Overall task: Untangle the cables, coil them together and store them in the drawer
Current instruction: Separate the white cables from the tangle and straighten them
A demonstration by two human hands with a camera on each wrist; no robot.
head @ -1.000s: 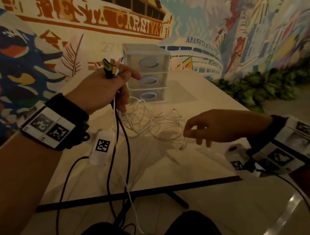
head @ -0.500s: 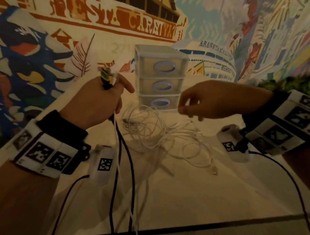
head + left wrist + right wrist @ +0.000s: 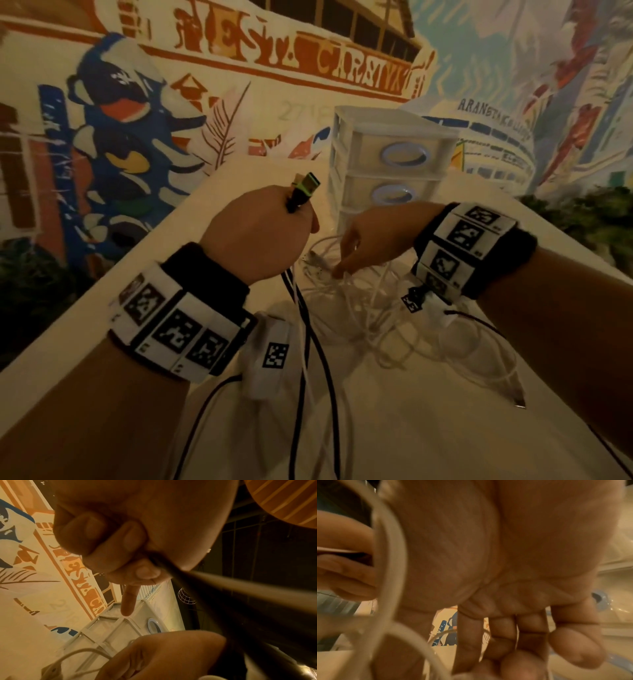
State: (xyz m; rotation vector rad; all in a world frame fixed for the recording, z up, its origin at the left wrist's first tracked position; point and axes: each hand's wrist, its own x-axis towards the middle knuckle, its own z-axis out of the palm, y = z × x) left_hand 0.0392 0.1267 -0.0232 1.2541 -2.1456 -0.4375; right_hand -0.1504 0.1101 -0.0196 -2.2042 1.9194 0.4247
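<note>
Head view shows left hand [image 3: 255, 233] clenched round black cable [image 3: 305, 192]; right hand [image 3: 373, 236] fingers [image 3: 337, 272] pinching white tangle [image 3: 394, 325] beneath; coiling, drawers [image 3: 394, 161] remain.

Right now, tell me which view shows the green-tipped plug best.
The head view: the green-tipped plug sticks up clear above the left hand. The left wrist view shows only the dark cable leaving the fist; the right wrist view misses it.

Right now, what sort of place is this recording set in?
Probably a café or public lounge, not a home: a large painted mural covers the wall, a plant hedge runs below it, and a plain white table holds a small drawer unit.
</note>
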